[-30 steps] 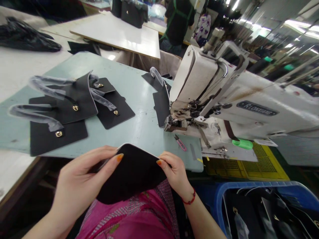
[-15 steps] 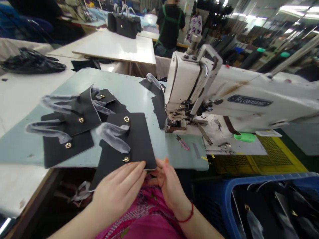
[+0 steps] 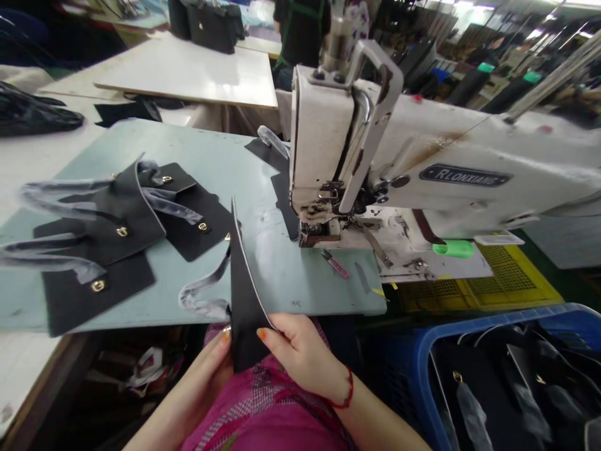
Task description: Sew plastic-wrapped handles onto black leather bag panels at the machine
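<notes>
A black bag panel [image 3: 246,307] stands tilted up off the table's front edge, a pale edge line along its right side. My right hand [image 3: 303,354] grips its right edge, thumb on the near face. My left hand [image 3: 211,363] holds the panel's lower left side, its fingers partly hidden, the thumb by a gold buckle. From that side a plastic-wrapped handle [image 3: 201,300] hangs out to the left. More black panels with wrapped handles and gold buckles lie on the left of the table, one bent panel [image 3: 124,213] on top of others.
A white sewing machine [image 3: 338,144] stands at the right of the pale green table [image 3: 300,294]. Small pink-handled thread snips [image 3: 335,264] lie before it. At lower right a blue basket [image 3: 425,369] holds several black panels. Another person [image 3: 303,31] stands in the background.
The panel, flat on the table before, is now lifted and turned up on edge. My left hand has moved down to its left side. My view has shifted a little to the right.
</notes>
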Motion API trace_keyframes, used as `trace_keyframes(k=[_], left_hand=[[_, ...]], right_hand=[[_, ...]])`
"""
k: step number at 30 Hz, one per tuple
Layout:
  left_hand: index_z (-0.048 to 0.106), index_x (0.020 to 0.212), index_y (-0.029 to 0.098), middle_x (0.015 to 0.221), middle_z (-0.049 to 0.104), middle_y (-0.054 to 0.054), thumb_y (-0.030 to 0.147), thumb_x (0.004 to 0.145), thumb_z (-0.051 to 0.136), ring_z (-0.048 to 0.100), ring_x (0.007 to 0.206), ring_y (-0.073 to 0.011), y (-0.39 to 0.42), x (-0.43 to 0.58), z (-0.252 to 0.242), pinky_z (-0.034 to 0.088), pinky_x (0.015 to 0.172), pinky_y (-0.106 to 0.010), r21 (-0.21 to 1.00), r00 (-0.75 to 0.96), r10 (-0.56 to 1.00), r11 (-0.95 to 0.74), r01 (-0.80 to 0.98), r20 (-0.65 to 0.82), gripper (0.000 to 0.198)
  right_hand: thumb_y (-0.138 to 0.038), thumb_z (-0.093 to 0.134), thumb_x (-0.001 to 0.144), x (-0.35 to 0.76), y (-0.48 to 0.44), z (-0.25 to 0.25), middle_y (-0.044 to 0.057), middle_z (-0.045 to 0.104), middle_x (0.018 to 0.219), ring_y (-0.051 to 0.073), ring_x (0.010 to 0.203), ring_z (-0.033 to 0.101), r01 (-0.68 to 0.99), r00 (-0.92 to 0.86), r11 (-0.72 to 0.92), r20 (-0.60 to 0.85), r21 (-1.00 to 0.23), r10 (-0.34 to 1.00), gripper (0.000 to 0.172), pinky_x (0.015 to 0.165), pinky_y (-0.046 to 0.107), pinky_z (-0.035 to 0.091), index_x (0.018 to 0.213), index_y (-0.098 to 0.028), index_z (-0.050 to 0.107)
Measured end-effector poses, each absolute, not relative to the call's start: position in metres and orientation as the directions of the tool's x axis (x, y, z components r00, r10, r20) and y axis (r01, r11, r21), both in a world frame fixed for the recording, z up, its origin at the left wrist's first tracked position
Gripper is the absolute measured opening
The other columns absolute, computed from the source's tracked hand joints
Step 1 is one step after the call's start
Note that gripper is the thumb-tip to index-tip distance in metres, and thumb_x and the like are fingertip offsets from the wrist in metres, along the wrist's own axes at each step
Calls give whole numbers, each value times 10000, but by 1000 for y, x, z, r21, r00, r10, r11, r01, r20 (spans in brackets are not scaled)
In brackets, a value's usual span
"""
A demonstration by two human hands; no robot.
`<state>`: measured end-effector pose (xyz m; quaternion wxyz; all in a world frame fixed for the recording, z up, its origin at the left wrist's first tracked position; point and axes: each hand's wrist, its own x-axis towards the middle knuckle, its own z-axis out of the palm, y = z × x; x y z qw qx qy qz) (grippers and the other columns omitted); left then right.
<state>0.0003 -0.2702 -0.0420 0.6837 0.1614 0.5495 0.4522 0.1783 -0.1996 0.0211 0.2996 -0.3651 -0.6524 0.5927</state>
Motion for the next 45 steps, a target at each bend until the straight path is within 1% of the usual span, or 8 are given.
trace_keyframes(k=[3, 6, 8, 13, 19, 24, 36, 45], left_hand=[[721, 943, 149, 870, 759, -129, 480, 736, 741, 731, 825, -289, -227, 17, -23, 620, 702, -371, 544, 115, 740, 582, -605, -663, 391], [709, 852, 136, 747, 742, -58, 326, 706, 786, 683, 608, -164, -184, 27, -12, 574, 551, -234, 554, 8, 765, 474, -684, -644, 251], [692, 816, 122, 722, 732, -37, 266, 693, 792, 659, 577, -133, -159, 31, -9, 552, 539, -196, 599, -54, 790, 416, -684, -611, 214], [693, 897, 117, 798, 747, -34, 229, 679, 808, 679, 667, -137, -110, 35, -4, 560, 646, -195, 673, -61, 852, 365, -643, -520, 270], [694, 859, 131, 709, 723, -11, 219, 661, 808, 647, 587, -132, -67, 36, -10, 523, 572, -198, 719, -56, 864, 378, -584, -500, 245], [680, 900, 120, 790, 733, -47, 231, 623, 810, 662, 661, -169, -47, 37, -12, 526, 616, -252, 755, -50, 870, 395, -523, -491, 326], [701, 873, 143, 801, 736, -36, 249, 635, 816, 654, 632, -154, -34, 32, -27, 522, 567, -234, 805, -1, 916, 352, -477, -401, 285], [694, 782, 128, 696, 728, -15, 208, 605, 837, 642, 547, -120, -37, 35, -12, 495, 483, -177, 774, 8, 894, 393, -496, -448, 241]], right_hand=[[-338, 492, 968, 177, -191, 23, 9, 635, 776, 121, 691, 576, 99, -528, -42, -88, -994, 845, 271, 614, 201, 460, 860, -155, 659], [-383, 491, 967, 179, -178, 17, 19, 663, 762, 127, 672, 633, 96, -437, -156, -182, -983, 881, 285, 564, 190, 471, 963, -158, 666], [-416, 498, 958, 181, -167, 14, 21, 666, 705, 125, 622, 639, 93, -354, -209, -229, -973, 907, 310, 511, 177, 461, 941, -154, 662], [-427, 518, 941, 184, -131, 7, 32, 680, 675, 95, 545, 609, 29, -233, -225, -225, -974, 946, 339, 454, 152, 403, 769, -145, 593], [-461, 524, 935, 183, -97, -4, 29, 670, 615, 85, 483, 578, 0, -162, -212, -209, -977, 964, 386, 438, 160, 373, 706, -152, 558], [-483, 497, 950, 184, -87, -14, 47, 659, 569, 85, 448, 568, -11, -126, -184, -182, -983, 975, 479, 440, 176, 365, 634, -137, 599], [-502, 543, 910, 181, -85, -16, 13, 651, 548, 81, 429, 575, -61, -65, -195, -192, -979, 979, 416, 429, 163, 360, 689, -155, 606], [-490, 573, 882, 182, -83, -9, 18, 669, 563, 89, 423, 584, -34, -50, -197, -196, -980, 979, 380, 419, 160, 380, 716, -150, 603]])
